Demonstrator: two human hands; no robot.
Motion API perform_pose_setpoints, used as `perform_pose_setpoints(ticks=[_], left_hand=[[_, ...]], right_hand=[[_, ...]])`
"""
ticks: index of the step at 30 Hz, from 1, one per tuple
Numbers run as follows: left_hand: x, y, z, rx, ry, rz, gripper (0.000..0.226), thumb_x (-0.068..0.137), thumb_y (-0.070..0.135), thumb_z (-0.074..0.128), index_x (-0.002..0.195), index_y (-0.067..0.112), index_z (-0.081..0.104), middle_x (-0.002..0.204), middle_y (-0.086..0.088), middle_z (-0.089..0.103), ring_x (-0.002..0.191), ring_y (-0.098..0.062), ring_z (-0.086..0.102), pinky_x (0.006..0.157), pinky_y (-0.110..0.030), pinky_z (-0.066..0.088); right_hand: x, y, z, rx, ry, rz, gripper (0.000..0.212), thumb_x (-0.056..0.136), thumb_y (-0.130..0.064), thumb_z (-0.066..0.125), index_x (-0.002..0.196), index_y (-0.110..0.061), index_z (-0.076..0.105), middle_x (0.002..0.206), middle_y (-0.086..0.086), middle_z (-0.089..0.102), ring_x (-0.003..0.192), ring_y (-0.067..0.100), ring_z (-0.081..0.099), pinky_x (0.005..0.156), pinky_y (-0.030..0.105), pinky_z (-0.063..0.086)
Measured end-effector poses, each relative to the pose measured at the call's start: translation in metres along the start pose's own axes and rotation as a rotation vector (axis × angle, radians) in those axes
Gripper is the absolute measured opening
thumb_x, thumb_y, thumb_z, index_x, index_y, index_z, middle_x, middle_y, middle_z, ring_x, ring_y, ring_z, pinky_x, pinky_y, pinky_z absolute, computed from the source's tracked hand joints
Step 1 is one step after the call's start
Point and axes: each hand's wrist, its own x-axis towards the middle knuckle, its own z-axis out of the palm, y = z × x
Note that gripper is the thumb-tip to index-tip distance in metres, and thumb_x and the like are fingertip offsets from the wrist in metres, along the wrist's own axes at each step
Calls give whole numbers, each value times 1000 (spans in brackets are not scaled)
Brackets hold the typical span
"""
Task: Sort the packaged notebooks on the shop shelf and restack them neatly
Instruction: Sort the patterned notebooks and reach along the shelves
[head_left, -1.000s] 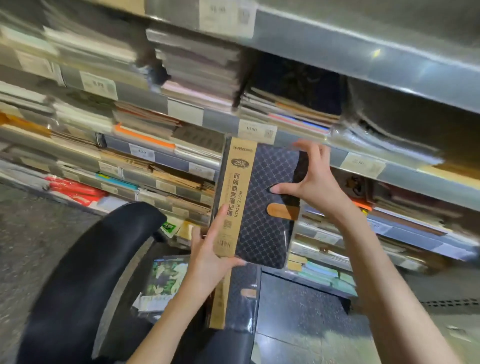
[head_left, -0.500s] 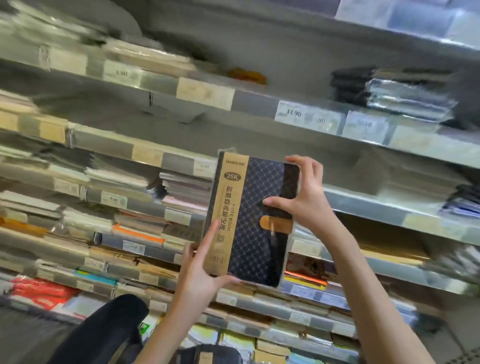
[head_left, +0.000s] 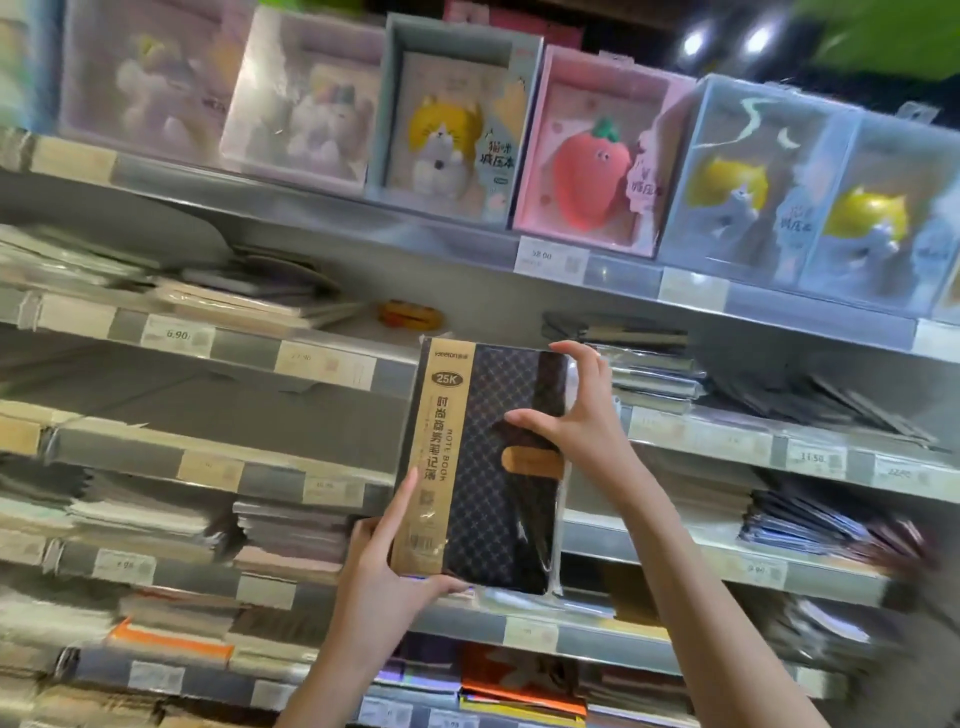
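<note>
Shop shelving (head_left: 332, 374), grey tiers with price tags. Wrapped black notebook (head_left: 498, 467) upright in front of it, kraft band along its left side. Left hand (head_left: 384, 582) pinches the notebook's bottom-left corner, forefinger straight up the band. Right hand (head_left: 582, 421) spans its top-right edge, fingers spread. Boxed squishy notebooks (head_left: 587, 150) above.

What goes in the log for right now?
left hand grips bottom corner | right hand grips right edge | dark diamond-patterned wrapped notebook upright before shelves
</note>
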Motion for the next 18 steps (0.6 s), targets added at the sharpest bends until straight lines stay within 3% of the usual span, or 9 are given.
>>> perform_pose_setpoints(ticks=[3,8,12,16,18], left_hand=[[21,11,0,-36,24,28,105,58,24,86,120,71,15,108,20,39,102,-4,39,98,-41,42],[55,26,-6,-66,105,64,96,56,22,84,124,60,29,115,22,39,110,-2,35,106,-39,34],[72,32,-14,-8,190,107,85,54,29,82,122,55,38,112,22,39,107,-3,37,101,-36,40],[81,45,-20,30,238,188,72,54,35,78,116,50,46,108,32,41,112,-4,46,103,-34,41],[84,53,-22,89,260,263,70,55,42,74,121,42,50,110,31,49,107,-22,60,96,-44,48]], right_hand=[[25,2,-8,13,18,-3,73,71,-31,79,128,-28,34,142,2,25,128,14,30,106,30,32],[66,15,2,29,24,11,68,70,-39,78,124,-32,38,144,6,30,134,20,31,109,43,34],[87,20,13,47,5,39,63,77,-34,74,129,-22,41,130,1,42,113,7,41,95,24,37],[100,28,16,80,13,76,52,82,-37,67,127,-21,44,124,3,46,109,12,46,92,27,40],[104,31,15,104,-6,111,44,86,-41,60,124,-22,47,121,3,48,107,14,49,90,30,42]])
